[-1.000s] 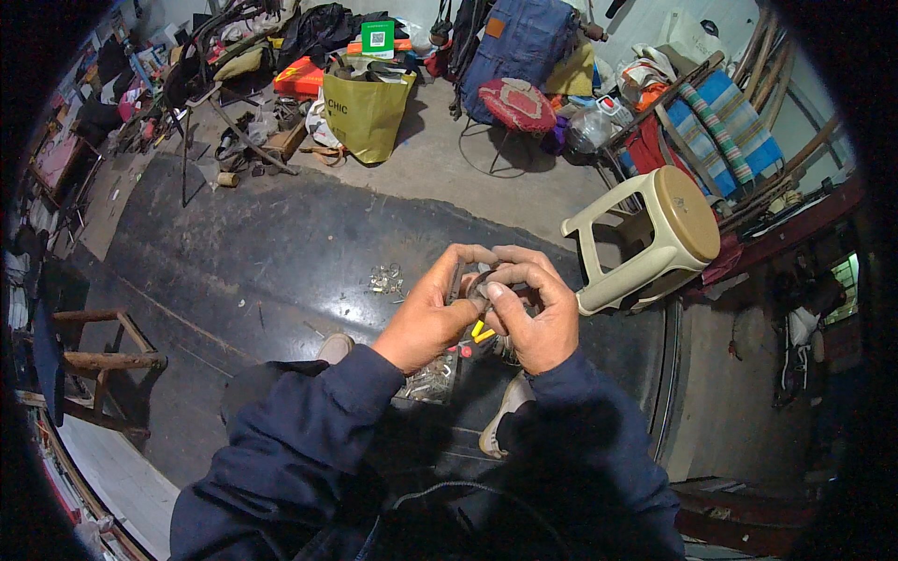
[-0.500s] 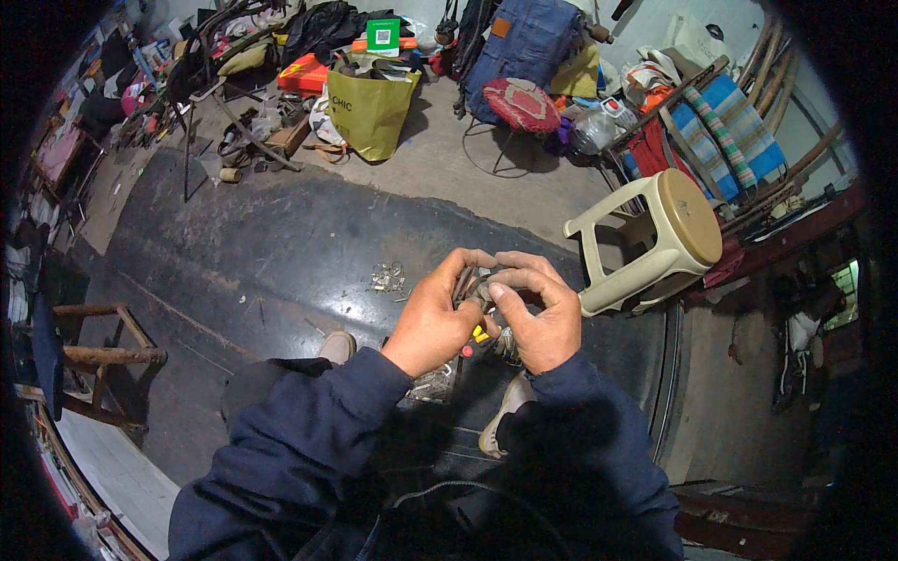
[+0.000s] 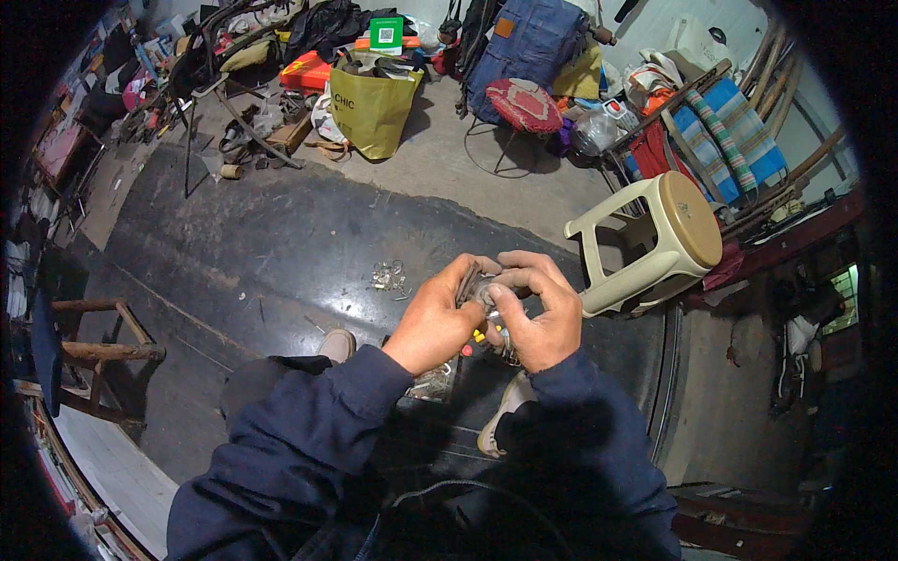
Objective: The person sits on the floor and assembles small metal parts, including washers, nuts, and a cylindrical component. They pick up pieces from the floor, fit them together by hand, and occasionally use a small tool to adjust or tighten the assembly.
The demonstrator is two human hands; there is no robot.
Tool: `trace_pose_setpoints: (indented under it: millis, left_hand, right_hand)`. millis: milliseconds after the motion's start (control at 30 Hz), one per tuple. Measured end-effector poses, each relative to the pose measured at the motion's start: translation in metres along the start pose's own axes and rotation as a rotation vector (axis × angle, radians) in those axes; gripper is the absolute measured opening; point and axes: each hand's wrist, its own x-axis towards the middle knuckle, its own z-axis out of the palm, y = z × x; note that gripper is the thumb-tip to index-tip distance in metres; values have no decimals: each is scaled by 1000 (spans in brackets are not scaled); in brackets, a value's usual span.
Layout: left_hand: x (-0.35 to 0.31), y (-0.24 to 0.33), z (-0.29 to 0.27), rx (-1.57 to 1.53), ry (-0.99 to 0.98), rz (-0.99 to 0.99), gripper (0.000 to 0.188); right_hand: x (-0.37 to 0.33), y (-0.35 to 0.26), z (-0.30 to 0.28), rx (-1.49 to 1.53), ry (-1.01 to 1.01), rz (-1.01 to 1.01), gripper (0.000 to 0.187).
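My left hand (image 3: 432,316) and my right hand (image 3: 546,316) meet in front of me, fingers curled round a small greyish metal piece (image 3: 480,292). The fingers cover much of it, so its exact kind does not show. My right thumb presses on its near side. Just below the hands, yellow bits (image 3: 479,336), a red round cap-like thing (image 3: 467,351) and some metal parts are partly hidden. Nearer to me, between my shoes, lies a shallow container of small metal pieces (image 3: 432,383). A loose pile of small shiny metal parts (image 3: 388,277) rests on the dark mat (image 3: 253,243) beyond my left hand.
A cream plastic stool (image 3: 645,234) with a tan seat stands at the right. A wooden frame stool (image 3: 112,352) is at the left. Farther off are a yellow-green bag (image 3: 374,112), a red-topped round stool (image 3: 524,105), a blue denim bundle (image 3: 519,56) and piled clutter.
My fingers have shifted slightly round the metal piece, and more of its pale grey surface shows. Both hands stay in nearly the same place.
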Motion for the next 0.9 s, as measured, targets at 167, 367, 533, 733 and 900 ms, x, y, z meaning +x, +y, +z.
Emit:
trace_pose_setpoints:
  millis: [167, 367, 533, 733, 900]
  left_hand:
    - [-1, 3, 1, 4, -1, -14, 36]
    - [-2, 7, 3, 41, 18, -6, 37]
    - [-1, 4, 2, 9, -19, -27, 40]
    - [-3, 4, 0, -17, -15, -23, 38]
    - [-3, 5, 0, 38, 51, -13, 33]
  right_hand:
    - [1, 2, -1, -5, -7, -19, 10]
    - [0, 1, -1, 15, 9, -19, 10]
    - [-1, 2, 0, -1, 28, -27, 11]
    - [0, 7, 0, -11, 49, 5, 11]
    - [-2, 6, 2, -13, 6, 30, 10]
